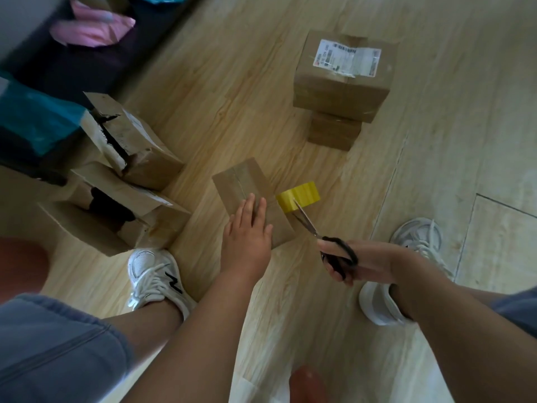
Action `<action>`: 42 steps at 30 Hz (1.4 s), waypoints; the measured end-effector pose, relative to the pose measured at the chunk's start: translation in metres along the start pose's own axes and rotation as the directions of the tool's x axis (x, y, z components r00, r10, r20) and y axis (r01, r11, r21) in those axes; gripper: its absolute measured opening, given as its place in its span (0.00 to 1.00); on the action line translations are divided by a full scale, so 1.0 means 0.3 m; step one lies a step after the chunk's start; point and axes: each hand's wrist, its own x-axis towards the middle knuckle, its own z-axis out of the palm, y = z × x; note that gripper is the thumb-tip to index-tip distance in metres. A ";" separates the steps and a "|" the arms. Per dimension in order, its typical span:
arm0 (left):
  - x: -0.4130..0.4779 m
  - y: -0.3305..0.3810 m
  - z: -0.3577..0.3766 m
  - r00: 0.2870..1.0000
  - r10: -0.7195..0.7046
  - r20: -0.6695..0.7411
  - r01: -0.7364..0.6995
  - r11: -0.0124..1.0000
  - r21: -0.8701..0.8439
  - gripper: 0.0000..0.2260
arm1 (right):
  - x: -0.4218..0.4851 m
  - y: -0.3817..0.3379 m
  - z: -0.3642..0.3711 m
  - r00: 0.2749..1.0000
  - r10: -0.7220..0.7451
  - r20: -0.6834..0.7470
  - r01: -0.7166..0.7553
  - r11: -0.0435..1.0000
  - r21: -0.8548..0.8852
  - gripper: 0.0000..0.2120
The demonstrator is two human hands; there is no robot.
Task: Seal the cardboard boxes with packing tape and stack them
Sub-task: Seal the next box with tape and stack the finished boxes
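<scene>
Wood floor [232, 82], mid frame: small box [247, 184] under left hand [247, 231], fingers [250, 212] flat, pressing lid. Scissors [308, 225] gripped in right hand [363, 263], tips at yellow tape roll [302, 194] just beside box. Snip close to box, keep tape tight & rub end down. Taped stack [340, 91] upper right.

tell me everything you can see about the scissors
The black-handled metal scissors have slim silvery blades, slightly parted, and dark loop handles. The right hand grips the handles. The blades point away from the person, tips reaching the yellow roll of packing tape beside the small brown cardboard box; contact with the tape is unclear.
</scene>
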 end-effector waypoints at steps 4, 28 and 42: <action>-0.004 0.011 -0.007 1.000 -0.014 0.006 0.014 1.000 -0.009 0.25 | 0.012 -0.019 0.004 0.998 0.026 0.053 -0.025 1.000 -0.019 0.34; 0.363 0.026 -0.218 0.994 0.108 -0.007 -0.104 0.939 -0.329 0.08 | 0.132 -0.107 0.013 0.998 -0.039 -0.040 0.032 0.989 -0.144 0.29; 0.478 0.008 -0.160 0.882 0.106 0.459 -0.018 0.981 -0.194 0.09 | 0.136 -0.115 -0.008 0.993 -0.105 -0.048 0.091 0.968 -0.235 0.30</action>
